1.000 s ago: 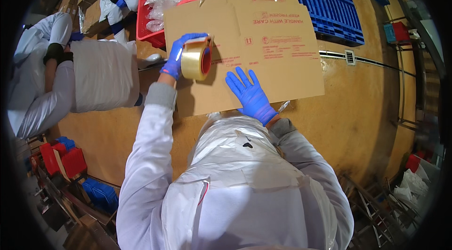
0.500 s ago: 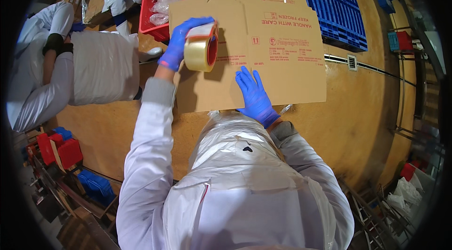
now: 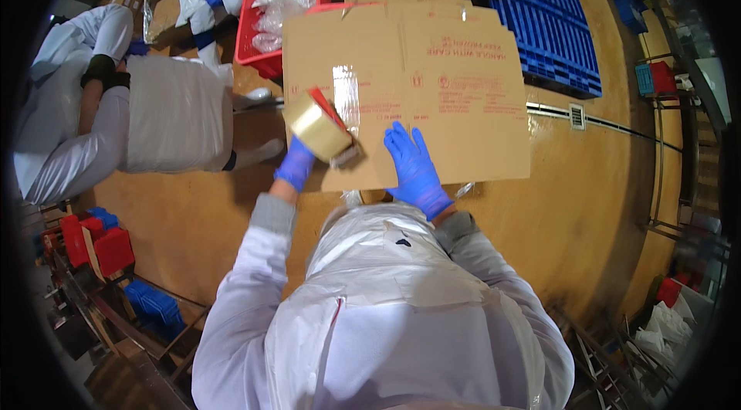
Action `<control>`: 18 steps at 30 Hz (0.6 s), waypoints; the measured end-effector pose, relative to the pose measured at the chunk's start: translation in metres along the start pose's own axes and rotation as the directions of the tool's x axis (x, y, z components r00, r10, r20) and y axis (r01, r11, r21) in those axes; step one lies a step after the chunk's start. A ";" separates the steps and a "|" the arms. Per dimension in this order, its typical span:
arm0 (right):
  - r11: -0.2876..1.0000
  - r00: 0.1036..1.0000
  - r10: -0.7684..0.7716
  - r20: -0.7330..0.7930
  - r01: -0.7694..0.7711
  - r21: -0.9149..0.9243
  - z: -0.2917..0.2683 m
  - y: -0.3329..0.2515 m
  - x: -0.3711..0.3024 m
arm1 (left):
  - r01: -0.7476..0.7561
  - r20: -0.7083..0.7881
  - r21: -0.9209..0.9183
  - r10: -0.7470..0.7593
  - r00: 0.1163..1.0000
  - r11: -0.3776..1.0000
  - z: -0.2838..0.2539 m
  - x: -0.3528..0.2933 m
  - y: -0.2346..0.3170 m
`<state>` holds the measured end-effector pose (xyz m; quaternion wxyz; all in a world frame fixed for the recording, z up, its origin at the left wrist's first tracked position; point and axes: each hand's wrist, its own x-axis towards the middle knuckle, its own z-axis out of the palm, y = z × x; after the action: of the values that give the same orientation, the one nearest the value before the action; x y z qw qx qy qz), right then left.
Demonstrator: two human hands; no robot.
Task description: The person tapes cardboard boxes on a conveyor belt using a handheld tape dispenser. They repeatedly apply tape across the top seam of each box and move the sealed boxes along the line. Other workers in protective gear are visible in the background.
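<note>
- Currently, left hand (image 3: 296, 164), gloved blue, grips a tape dispenser (image 3: 315, 128) with a wide yellowish roll and red frame; its fingers are mostly hidden behind the roll.
- Tape dispenser sits tilted over the near left part of the flat cardboard (image 3: 463, 144), its front end toward the near edge; contact with the surface cannot be told.
- Glossy strip (image 3: 345, 97) runs along the cardboard just beyond the dispenser.
- Right hand (image 3: 415, 167), also gloved blue, holds nothing; it lies flat at the near edge, fingers extended, palm down on the cardboard.
- Red crate (image 3: 247, 39) with clear plastic bags (image 3: 285, 1) stands beyond the cardboard, to the left; blue pallets (image 3: 544, 20) lie beyond, to the right.
- Co-worker in white (image 3: 73, 132) bends at far left.
</note>
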<state>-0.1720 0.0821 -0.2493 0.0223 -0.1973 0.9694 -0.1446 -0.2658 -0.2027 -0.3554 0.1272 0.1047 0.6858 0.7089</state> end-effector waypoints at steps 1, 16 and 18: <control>0.998 0.999 0.042 0.001 -0.042 0.038 0.001 0.007 0.001 | 0.000 -0.025 0.334 0.009 1.000 0.943 0.018 -0.003 0.028; 0.975 0.983 -0.001 0.184 0.042 -0.220 -0.031 -0.012 0.018 | -0.135 -0.409 -0.332 -0.013 0.912 0.934 -0.029 0.014 0.122; 0.963 0.984 -0.005 0.178 0.053 -0.264 -0.023 -0.005 0.013 | -0.170 -0.243 -0.051 0.153 0.958 0.984 -0.010 0.039 0.120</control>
<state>-0.1846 0.0786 -0.2252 0.0786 -0.2247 0.9712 0.0054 -0.3105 -0.2029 -0.2370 -0.0107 0.0700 0.6594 0.7485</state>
